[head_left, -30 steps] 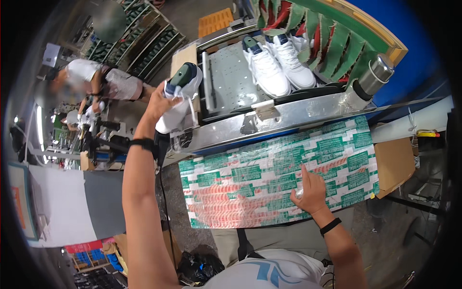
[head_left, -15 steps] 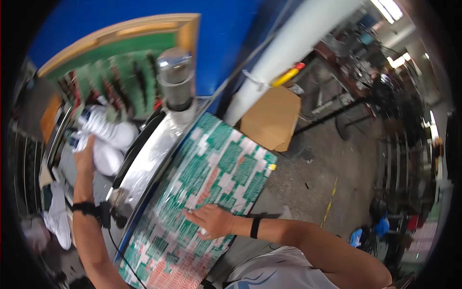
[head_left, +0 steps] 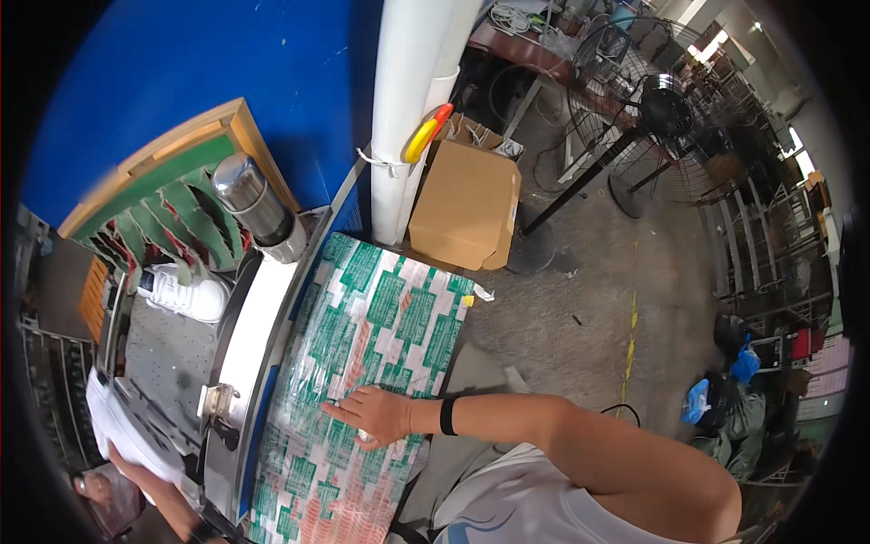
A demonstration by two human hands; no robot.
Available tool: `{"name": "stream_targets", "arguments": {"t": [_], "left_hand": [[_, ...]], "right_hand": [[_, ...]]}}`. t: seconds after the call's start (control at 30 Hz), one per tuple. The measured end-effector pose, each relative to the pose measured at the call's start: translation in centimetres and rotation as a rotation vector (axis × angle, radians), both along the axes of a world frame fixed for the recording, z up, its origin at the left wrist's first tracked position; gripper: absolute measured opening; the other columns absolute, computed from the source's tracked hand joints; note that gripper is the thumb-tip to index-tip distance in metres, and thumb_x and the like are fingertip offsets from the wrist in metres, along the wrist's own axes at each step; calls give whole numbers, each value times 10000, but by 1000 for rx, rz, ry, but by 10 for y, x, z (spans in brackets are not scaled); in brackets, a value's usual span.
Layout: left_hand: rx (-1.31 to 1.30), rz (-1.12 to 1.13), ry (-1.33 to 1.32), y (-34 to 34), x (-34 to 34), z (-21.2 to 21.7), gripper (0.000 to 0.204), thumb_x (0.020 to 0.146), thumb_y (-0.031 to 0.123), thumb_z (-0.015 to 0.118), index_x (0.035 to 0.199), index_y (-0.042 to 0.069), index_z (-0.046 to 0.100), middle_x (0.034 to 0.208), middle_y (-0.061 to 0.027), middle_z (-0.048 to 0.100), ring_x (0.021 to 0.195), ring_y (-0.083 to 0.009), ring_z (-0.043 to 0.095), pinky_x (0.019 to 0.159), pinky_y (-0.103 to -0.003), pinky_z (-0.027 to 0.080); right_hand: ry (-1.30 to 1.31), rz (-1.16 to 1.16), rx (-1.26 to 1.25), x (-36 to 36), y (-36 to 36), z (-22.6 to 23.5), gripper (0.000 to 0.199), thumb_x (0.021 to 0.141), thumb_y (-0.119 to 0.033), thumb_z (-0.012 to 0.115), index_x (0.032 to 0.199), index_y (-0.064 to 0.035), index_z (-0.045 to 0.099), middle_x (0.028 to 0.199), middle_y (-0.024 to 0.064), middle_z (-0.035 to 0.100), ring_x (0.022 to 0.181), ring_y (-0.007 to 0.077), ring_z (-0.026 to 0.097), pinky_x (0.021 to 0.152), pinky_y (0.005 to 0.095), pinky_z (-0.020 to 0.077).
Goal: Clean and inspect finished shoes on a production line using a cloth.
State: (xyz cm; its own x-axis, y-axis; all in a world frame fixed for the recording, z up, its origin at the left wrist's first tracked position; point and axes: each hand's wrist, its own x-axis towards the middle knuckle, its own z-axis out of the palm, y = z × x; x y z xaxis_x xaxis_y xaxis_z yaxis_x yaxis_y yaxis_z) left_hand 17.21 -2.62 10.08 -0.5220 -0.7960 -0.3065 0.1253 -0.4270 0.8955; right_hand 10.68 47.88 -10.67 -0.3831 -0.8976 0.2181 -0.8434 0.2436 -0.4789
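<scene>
At the lower left my left hand (head_left: 122,462) reaches across the conveyor's far side, closed on a white shoe (head_left: 136,431); blur hides most of its fingers. Another white shoe (head_left: 188,297) sits on the grey belt (head_left: 168,349), in front of hanging green strips (head_left: 172,227) at a wood-framed opening. My right hand (head_left: 376,417) lies on a board (head_left: 372,317) covered in green-and-white printed tape under clear film. Its fingers are stretched out and its thumb is apart. A black band circles the right wrist.
A steel flask (head_left: 249,199) stands on the conveyor's metal edge. Behind the board are a white pipe (head_left: 403,100) with red-and-yellow-handled scissors (head_left: 426,136) and a cardboard box (head_left: 467,204). Farther right stands a black fan (head_left: 666,104). Bags (head_left: 725,372) lie near racks at right.
My left hand has moved from the shoes near the strips to the lower left; one shoe is gone from there. My right hand stays on the board. The view has turned right.
</scene>
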Motion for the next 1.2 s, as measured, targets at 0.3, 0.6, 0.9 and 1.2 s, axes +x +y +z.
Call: {"name": "stream_targets", "arguments": {"t": [0.3,0.6,0.9,1.2], "left_hand": [[-564,-138,-801,215,214,-126,642,980,289,800,1508,-16,600,1424,-248,707,1249,-360,714,1106,-491,557],[-489,-258,-361,336,255,-170,649,1000,63,813,1569,-59,528,1435,-169,683,1275,-251,682,1075,-398,567],[-246,-361,-287,246,291,-153,130,1061,124,775,1143,24,786,955,-10,761,767,-123,683,699,-291,570],[-712,-681,-490,247,205,-64,944,947,432,925,1708,82,491,1646,-239,582,1520,-315,565,1197,-456,517]], "right_hand": [[69,-36,-6,-3,5,5,1013,964,-451,764,1728,59,339,1204,148,644,1069,305,640,979,463,529],[-278,-160,-281,31,-12,1,859,839,-346,844,1565,22,569,1318,261,717,1233,474,677,1058,570,539],[-657,39,-205,108,44,86,932,872,-235,866,1653,66,456,1153,190,714,1067,362,709,953,483,566],[197,426,-170,151,-25,102,945,829,-316,878,1576,129,508,1043,157,629,963,340,613,847,486,483]]}}
